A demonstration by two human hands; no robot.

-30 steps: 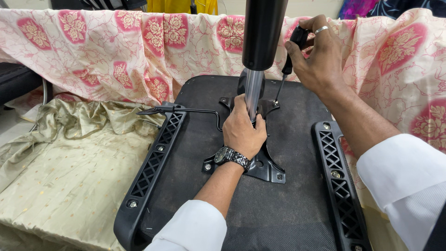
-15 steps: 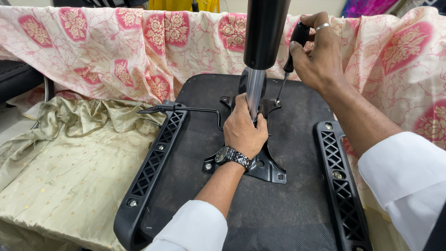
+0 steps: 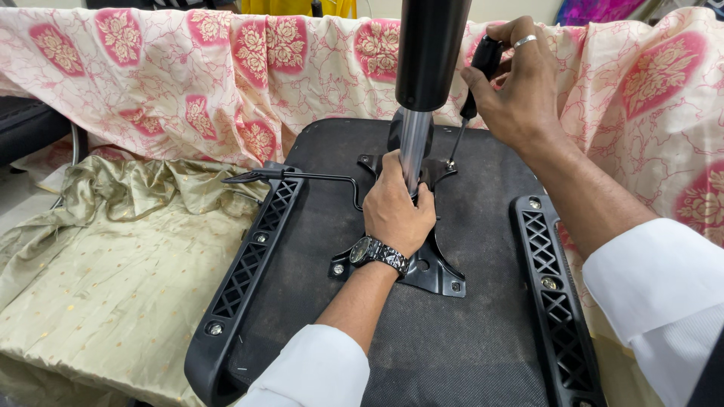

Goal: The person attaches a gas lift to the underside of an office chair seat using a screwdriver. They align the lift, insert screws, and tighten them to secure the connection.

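Biggest thing I've got in front of me is the pink floral cloth (image 3: pixel 226 75) draped across the whole back of the view, with a pale green-gold fabric (image 3: pixel 98 279) crumpled and spread out at lower left. On top of all that sits an upturned office chair seat (image 3: pixel 467 332), black underside facing me. No real containers anywhere here, nothing holding anything else, just the seat lying on the cloths.

Two black lattice armrest brackets run down the seat's sides, the left armrest bracket (image 3: pixel 245 279) and the right armrest bracket (image 3: pixel 554 286), each with screws showing. In the middle is the black mounting plate (image 3: pixel 434 275), screwed at its corners, and a thin lever rod (image 3: pixel 317 178) sticks out from it toward the left bracket.

Rising straight up out of the plate is the gas lift column (image 3: pixel 418 98), black sleeve above, shiny metal shaft below.

My left hand (image 3: pixel 394 211) is wrapped tight around the base of that shaft, fingers closed right where it meets the plate, wristwatch (image 3: pixel 379 255) on the wrist. My right hand (image 3: pixel 520 90) is curled shut around the black handle of a screwdriver (image 3: pixel 471 98), up beside the column, ring on one finger. The screwdriver's thin shaft slants down and its tip sits at the far edge of the plate, just right of the column.
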